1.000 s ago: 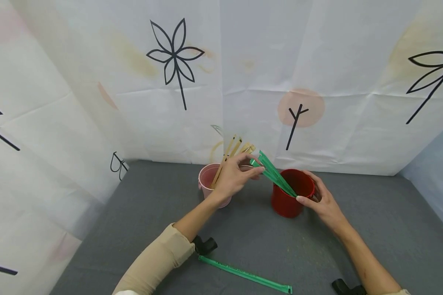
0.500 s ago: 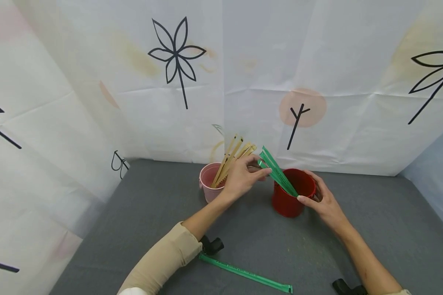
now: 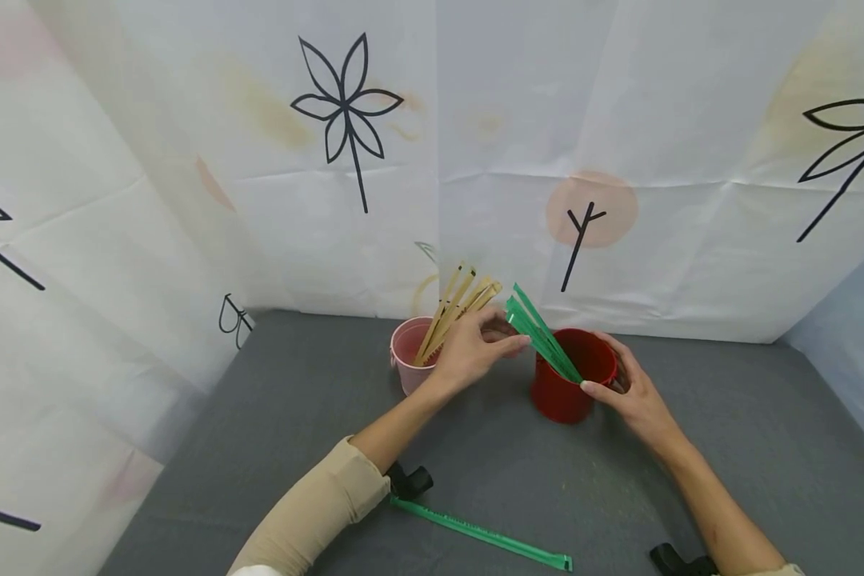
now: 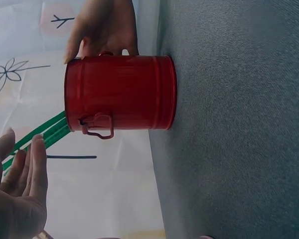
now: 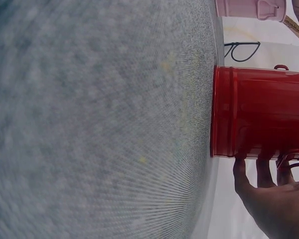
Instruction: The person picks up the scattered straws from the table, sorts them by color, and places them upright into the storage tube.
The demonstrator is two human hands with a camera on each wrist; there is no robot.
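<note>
Several slim green stick packets lean out of a red metal bucket toward the left. My left hand is beside their upper ends; in the left wrist view its thumb and straight fingers stand apart, with the packets showing beyond them. On the bucket's right side, my right hand holds it, thumb at the rim and fingers against the wall. One more green stick packet lies flat on the grey table, nearer the front.
A pink bucket holding several yellow stick packets stands left of the red one, partly behind my left forearm. White patterned cloth hangs behind the table. Black wrist mounts are on both arms.
My left hand has moved slightly right, bringing the green packets' tops closer to upright, and its fingers have loosened from the packet they pinched. My right hand keeps its place on the red bucket.
</note>
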